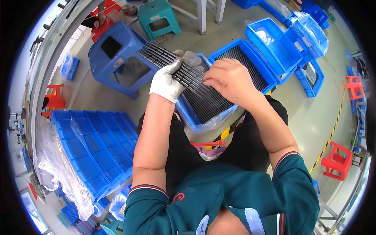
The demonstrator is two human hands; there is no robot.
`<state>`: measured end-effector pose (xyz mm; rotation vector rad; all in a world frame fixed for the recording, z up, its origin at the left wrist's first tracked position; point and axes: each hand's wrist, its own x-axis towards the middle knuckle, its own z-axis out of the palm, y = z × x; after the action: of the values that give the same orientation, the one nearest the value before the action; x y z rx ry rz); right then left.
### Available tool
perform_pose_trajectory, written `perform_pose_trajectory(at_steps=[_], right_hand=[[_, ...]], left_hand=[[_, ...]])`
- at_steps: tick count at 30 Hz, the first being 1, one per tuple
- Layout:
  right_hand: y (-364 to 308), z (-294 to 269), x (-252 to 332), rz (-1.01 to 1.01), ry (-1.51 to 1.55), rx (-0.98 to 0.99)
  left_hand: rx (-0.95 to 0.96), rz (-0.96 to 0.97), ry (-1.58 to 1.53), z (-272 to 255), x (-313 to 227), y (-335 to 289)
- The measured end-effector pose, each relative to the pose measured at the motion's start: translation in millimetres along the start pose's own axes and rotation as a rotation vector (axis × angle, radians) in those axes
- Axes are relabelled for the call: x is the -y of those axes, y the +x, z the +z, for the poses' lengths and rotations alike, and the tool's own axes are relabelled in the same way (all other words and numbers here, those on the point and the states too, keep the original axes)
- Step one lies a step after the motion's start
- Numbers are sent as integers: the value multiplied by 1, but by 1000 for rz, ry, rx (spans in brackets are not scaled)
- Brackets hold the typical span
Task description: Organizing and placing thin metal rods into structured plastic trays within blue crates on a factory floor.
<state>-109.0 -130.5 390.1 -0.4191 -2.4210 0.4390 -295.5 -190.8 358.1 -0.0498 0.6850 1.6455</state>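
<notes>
My left hand point(167, 83), in a white glove, is closed around a row of long thin dark rods point(158, 55). They lie side by side and slant from upper left to lower right. My bare right hand point(231, 80) is closed in a pinch at the right side of the row, near its lower end. Whatever sits between those fingertips is hidden. Below the hands, a blue bin point(190, 119) lined with clear plastic holds many similar dark rods. Beyond my right hand, a second blue bin point(271, 81) holds more of them. White-gloved fingertips show behind the held rods.
A blue stool point(113, 45) stands at the left, with a green stool point(158, 17) behind it. Stacked blue crates point(98, 145) wrapped in plastic are at the lower left. Further blue bins point(274, 51) stand at the right. A red stool point(337, 160) is at far right.
</notes>
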Motion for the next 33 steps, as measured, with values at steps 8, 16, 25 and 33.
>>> perform_pose_trajectory(at_steps=[8, 16, 25, 33], right_hand=[[4, -12, 4, 322, 291, -58], [1, -7, 2, 510, 510, -8], [3, -7, -1, 398, 389, 63], [0, 3, -4, 261, 275, 113]], left_hand=[[11, 23, 22, -5, -3, 1], [233, 25, 10, -10, -8, -3], [195, 6, -18, -9, -8, -3], [116, 0, -26, -7, -4, -3]])
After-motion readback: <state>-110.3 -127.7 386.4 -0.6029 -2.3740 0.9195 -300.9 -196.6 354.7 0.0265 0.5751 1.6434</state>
